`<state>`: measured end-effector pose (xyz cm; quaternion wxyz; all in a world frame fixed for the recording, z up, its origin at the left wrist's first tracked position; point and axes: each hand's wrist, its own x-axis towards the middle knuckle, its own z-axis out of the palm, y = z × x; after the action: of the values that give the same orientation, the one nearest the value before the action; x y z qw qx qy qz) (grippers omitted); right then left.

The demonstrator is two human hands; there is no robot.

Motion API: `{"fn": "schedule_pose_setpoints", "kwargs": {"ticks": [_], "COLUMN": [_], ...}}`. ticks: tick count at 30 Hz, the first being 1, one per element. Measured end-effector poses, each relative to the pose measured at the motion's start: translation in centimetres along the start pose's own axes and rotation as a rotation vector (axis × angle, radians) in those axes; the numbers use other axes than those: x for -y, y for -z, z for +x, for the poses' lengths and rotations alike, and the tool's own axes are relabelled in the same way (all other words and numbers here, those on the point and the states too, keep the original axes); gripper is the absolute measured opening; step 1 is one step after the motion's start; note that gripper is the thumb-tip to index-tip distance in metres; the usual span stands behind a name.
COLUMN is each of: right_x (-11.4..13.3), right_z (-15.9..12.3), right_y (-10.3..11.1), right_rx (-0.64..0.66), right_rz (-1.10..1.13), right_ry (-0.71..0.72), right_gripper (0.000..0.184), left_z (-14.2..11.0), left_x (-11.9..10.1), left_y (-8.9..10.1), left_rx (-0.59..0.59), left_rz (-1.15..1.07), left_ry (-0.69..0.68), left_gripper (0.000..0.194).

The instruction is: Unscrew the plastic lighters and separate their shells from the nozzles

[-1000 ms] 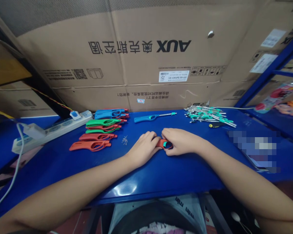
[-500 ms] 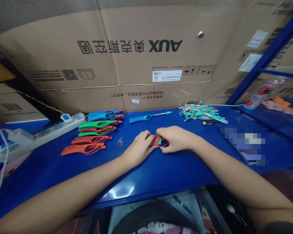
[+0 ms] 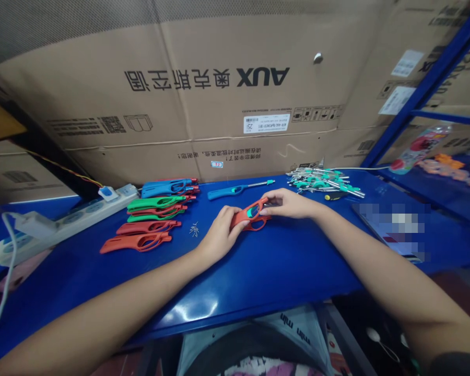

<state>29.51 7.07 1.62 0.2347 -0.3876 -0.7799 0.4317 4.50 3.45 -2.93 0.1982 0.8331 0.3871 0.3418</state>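
My left hand is closed around the handle of an orange-red utility lighter casing, held just above the blue table. A green trigger shows in the casing's opening. At the nose end, my right hand pinches the casing between thumb and fingers, which partly hide it. Beyond my hands lies a blue utility lighter with a metal rod and green tip. A small heap of screws sits left of my left hand.
Blue, green and red lighter casings lie in a row on the left, beside a white power strip. Metal rods with green parts are piled back right, near a yellow-ended tool. A partly blurred flat object lies at right. Cardboard stands behind.
The orange-red casing has turned, so its green trigger and looped guard show more. My right hand has shifted slightly up and away, toward the nose end. My left hand still holds the handle.
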Motion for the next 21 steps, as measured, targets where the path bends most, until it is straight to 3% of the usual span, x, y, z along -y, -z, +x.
{"fn": "schedule_pose_setpoints", "kwargs": {"ticks": [6, 11, 16, 18, 21], "right_x": [-0.5, -0.7, -0.2, 0.0, 0.4], "right_z": [0.6, 0.5, 0.2, 0.1, 0.0], "right_y": [-0.5, -0.8, -0.6, -0.6, -0.6], "right_rx": [-0.094, -0.096, -0.073, -0.091, -0.126], "right_rz": [0.005, -0.077, -0.161, -0.179, -0.184], "right_ry": [0.033, 0.067, 0.120, 0.139, 0.170], "right_gripper": [0.045, 0.041, 0.036, 0.035, 0.033], "left_z": [0.3, 0.3, 0.3, 0.3, 0.5], "left_x": [0.3, 0.5, -0.1, -0.4, -0.4], "left_y": [0.0, -0.3, 0.1, 0.4, 0.6], "left_rx": [-0.068, -0.197, -0.363, -0.328, -0.175], "left_rz": [-0.144, -0.354, -0.349, -0.297, -0.167], "left_ry": [0.069, 0.138, 0.123, 0.124, 0.084], "left_gripper": [0.025, 0.029, 0.032, 0.040, 0.049]}}
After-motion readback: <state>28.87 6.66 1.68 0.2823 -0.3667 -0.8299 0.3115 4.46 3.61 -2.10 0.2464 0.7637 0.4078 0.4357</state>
